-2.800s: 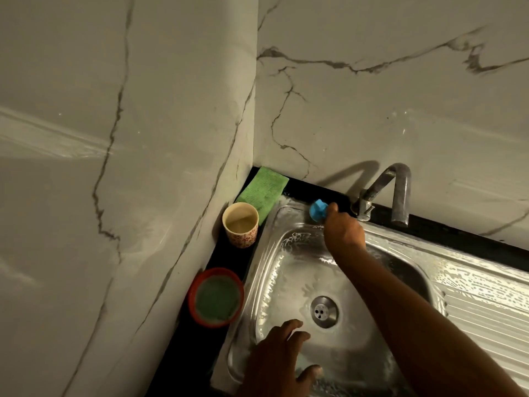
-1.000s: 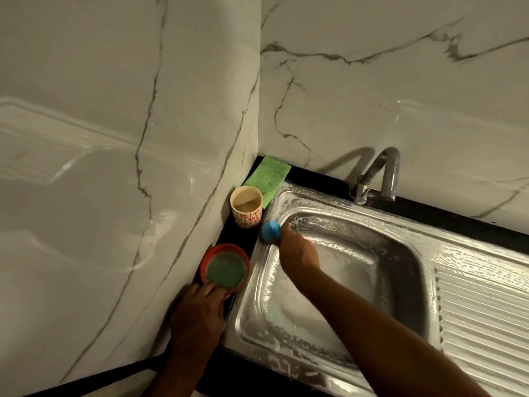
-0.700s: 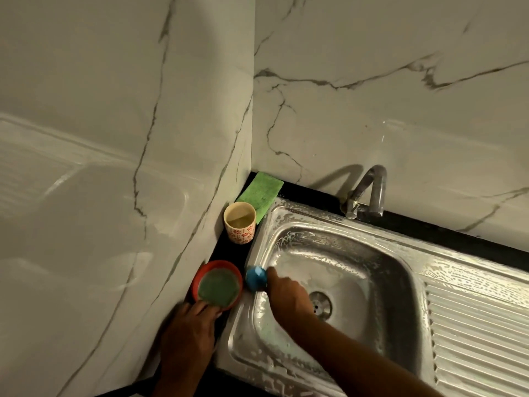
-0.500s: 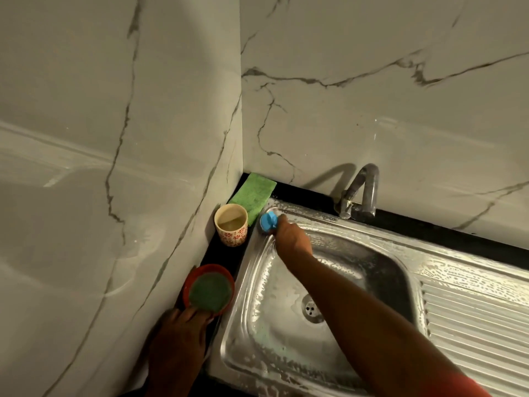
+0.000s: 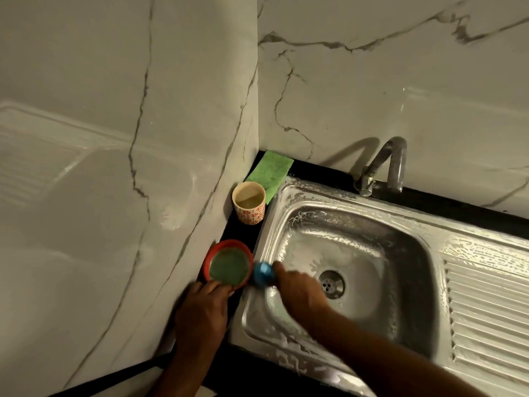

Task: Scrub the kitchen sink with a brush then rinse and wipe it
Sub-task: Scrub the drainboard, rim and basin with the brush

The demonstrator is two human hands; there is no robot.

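A soapy steel sink (image 5: 395,247) is seen with suds spread over its rim and basin walls. The right hand (image 5: 300,292) is reached across the basin to its 9 o'clock rim. Its fingers are curled tightly round a blue brush (image 5: 262,275), whose head is left showing at the hand's 10 o'clock. The left hand (image 5: 201,310) is laid on the dark counter (image 5: 243,233) outside the sink at 8 o'clock. Its fingers are stretched forward and close together, with the tips set against the near wall of a red bowl (image 5: 228,265); nothing is gripped by them. A tap (image 5: 396,164) is mounted at 1 o'clock, a green sponge (image 5: 270,170) is laid at 11 o'clock, and a patterned cup (image 5: 248,202) is stood at 10 o'clock. Compared with half a second before, the brush is moved from the rim's 11 o'clock corner down to 9 o'clock, while the left hand is kept at the bowl.
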